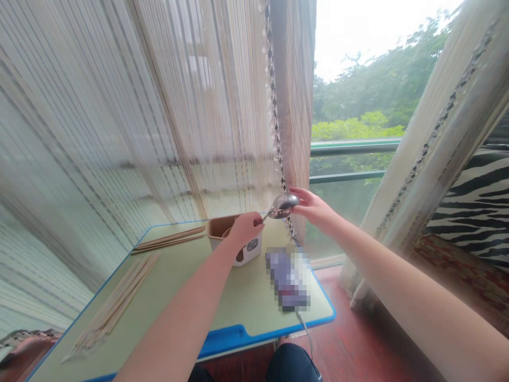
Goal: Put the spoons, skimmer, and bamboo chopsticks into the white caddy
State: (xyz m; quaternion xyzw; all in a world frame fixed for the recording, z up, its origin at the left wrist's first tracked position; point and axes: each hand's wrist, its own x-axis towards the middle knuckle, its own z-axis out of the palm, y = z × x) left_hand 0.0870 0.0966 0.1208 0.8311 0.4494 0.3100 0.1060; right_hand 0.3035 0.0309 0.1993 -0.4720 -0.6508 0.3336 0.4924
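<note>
My left hand is closed round the handle of a metal spoon, held above a white utensil holder with a brown inside. My right hand pinches the bowl of the same spoon from the right, fingers pressed on it. Both hands hover over the far part of a small green table with a blue edge. Two bundles of wooden chopsticks lie on the table: one left of the holder, a longer one near the left edge.
A blurred-out flat device with a cable lies on the table's right side. Sheer striped curtains hang behind the table, with a window and railing to the right. A zebra-pattern cushion sits at far right. Red floor lies below.
</note>
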